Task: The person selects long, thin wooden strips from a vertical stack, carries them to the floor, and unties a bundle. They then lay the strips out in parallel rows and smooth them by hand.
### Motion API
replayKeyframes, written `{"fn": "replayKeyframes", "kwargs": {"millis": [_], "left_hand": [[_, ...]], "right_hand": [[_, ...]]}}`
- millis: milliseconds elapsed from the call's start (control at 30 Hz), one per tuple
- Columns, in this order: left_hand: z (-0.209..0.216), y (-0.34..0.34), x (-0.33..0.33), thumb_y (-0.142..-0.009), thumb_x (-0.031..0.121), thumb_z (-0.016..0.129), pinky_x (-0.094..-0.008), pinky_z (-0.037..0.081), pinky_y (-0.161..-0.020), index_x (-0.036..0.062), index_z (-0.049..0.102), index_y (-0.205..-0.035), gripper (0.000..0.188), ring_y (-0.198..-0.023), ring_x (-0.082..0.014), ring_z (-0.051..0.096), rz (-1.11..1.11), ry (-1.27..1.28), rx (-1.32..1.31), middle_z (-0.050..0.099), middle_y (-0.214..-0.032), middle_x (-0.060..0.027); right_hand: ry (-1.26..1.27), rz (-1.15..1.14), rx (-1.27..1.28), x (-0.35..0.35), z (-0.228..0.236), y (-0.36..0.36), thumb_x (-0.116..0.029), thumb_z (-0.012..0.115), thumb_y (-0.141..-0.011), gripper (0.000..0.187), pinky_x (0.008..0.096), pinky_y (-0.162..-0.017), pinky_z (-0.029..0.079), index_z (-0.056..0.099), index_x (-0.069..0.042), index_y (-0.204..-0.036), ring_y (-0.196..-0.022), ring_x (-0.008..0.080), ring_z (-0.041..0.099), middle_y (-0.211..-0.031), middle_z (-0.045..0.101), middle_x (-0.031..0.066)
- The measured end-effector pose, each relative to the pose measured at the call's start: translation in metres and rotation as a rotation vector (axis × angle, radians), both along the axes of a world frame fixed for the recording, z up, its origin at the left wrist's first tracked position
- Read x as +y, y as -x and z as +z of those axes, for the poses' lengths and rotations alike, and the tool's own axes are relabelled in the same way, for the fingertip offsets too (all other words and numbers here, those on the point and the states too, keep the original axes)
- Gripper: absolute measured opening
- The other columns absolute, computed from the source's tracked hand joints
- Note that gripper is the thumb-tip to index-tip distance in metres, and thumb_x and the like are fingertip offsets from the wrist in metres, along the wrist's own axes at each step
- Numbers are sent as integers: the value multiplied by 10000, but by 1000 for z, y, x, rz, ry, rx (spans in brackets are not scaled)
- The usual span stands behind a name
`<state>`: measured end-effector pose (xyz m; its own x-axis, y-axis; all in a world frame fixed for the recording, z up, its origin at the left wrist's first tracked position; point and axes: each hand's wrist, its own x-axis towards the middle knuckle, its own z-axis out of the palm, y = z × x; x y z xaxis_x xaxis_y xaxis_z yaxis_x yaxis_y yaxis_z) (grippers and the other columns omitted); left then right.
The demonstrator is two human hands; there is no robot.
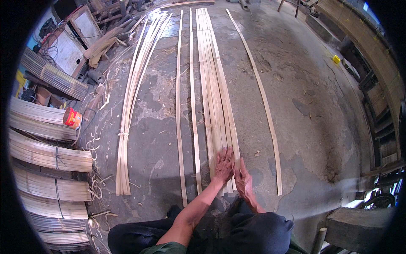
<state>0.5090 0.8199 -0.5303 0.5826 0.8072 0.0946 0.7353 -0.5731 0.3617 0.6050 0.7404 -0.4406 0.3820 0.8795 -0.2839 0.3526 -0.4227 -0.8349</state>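
Note:
Several long pale bamboo strips [215, 106] lie side by side on the floor, running away from me. My left hand [225, 165] rests flat on top of their near ends, fingers stretched out. Against the right edge of these strips is my right hand [243, 180], its fingers extended along the outermost one. To the left, two single strips [179, 106] lie apart from the group. Another single strip [258, 84] lies off to the right. Farther left is a bundle of strips [122, 165], tied near its close end and fanned out at the far end.
Stacked, tied bundles of slats [50, 156] line the left side, with a red and white tin [72, 117] beside them. Scrap wood and shavings [99, 186] litter that edge. A concrete block [357, 224] stands at the near right; a yellow object [336, 59] lies farther back.

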Motion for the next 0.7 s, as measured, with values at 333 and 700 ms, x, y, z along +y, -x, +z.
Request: {"fn": "replayKeyframes", "kwargs": {"millis": [333,700], "left_hand": [[-6,2,-2,-880,291,481,-543,76,-1159,2,377,-1407,610,-1444,-349,129,-9,-10,-54,182,-1551,-153],[10,13,13,-922,244,435,-511,88,-1165,28,327,-1445,576,-1446,-294,165,190,21,-61,232,-1541,-149]], "right_hand": [[-143,7,-19,2,-17,12,-171,493,-968,492,347,-767,508,369,-80,-1435,-918,291,674,-986,621,308],[-113,10,43,2,-16,25,-145,511,-959,499,335,-577,465,373,-98,-1437,-593,193,549,-668,548,233]]}}
